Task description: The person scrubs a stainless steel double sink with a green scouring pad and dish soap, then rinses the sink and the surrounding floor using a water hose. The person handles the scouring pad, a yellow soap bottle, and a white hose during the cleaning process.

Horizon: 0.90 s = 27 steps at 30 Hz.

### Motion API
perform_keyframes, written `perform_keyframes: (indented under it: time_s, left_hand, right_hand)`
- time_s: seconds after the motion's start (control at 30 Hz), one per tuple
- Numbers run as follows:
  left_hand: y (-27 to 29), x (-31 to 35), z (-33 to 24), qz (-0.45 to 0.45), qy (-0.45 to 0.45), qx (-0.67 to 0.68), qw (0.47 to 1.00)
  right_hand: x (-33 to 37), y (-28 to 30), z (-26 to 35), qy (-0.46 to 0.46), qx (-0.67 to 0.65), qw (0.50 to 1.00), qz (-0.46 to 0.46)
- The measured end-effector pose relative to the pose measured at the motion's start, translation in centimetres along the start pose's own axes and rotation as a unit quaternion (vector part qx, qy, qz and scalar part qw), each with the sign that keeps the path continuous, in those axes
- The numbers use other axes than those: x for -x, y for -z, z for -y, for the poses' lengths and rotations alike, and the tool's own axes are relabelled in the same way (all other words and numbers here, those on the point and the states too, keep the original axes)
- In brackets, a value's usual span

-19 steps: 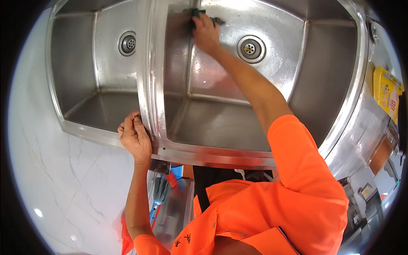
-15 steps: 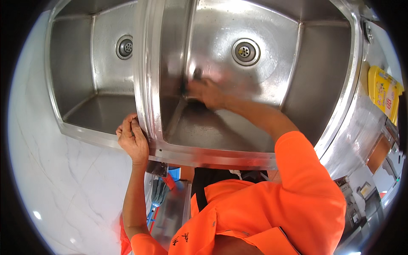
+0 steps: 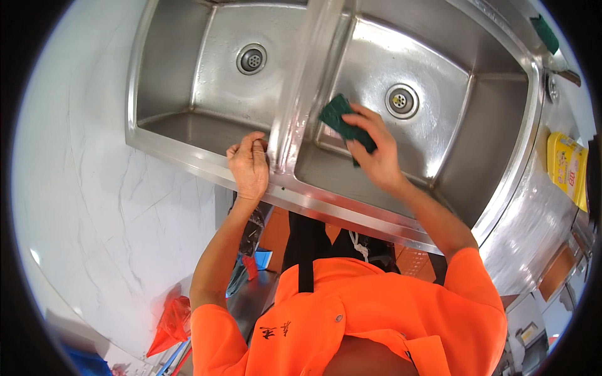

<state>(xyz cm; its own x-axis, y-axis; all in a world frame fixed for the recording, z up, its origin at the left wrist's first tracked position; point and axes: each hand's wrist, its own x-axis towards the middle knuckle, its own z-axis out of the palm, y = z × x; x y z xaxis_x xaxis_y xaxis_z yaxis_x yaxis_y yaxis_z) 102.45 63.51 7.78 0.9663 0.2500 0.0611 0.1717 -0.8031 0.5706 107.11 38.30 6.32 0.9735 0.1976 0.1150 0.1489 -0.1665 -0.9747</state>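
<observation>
In my right hand (image 3: 377,149) is a dark green scouring pad (image 3: 336,113), pinched between thumb and fingers. The hand is over the near left part of the right basin of a steel double sink (image 3: 305,72), close to the divider. Part of the pad is hidden by my fingers. My left hand (image 3: 249,166) has its fingers curled on the sink's front rim, where the divider meets it at the left basin's near corner. A round drain strainer (image 3: 401,101) with yellow bits in it lies beyond the pad; the left basin has its own strainer (image 3: 252,59).
To the right, a yellow container (image 3: 565,168) stands on the steel counter (image 3: 523,216). Another green pad (image 3: 545,34) is at the far right. A pale marbled wall (image 3: 81,163) borders the sink at left. A red plastic bag (image 3: 172,324) hangs low at left.
My right hand, blurred while low in the right basin before, now shows sharply with the green pad near the divider. My left hand stays on the rim. The view has shifted and turned.
</observation>
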Motion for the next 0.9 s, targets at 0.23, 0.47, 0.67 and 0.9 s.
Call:
perform_keyframes:
  time_s: [0.23,0.47,0.67,0.9]
  left_hand:
    - [1.5,-0.3,-0.2,-0.022,0.003,0.2,0.98]
    - [7.9,-2.4,5.8,-0.028,-0.148,0.204,0.967]
    - [15.4,-10.9,18.9,-0.123,-0.141,0.0,0.982]
    - [17.4,-15.5,26.0,-0.086,-0.138,-0.057,0.985]
  right_hand:
    - [2.4,-6.1,7.3,0.306,0.211,0.891,0.259]
    - [-13.7,-5.0,6.0,0.269,0.486,0.824,0.112]
    - [-11.9,-11.9,7.7,0.268,0.611,0.703,0.248]
    - [-11.0,-18.5,5.5,-0.07,0.48,0.589,0.646]
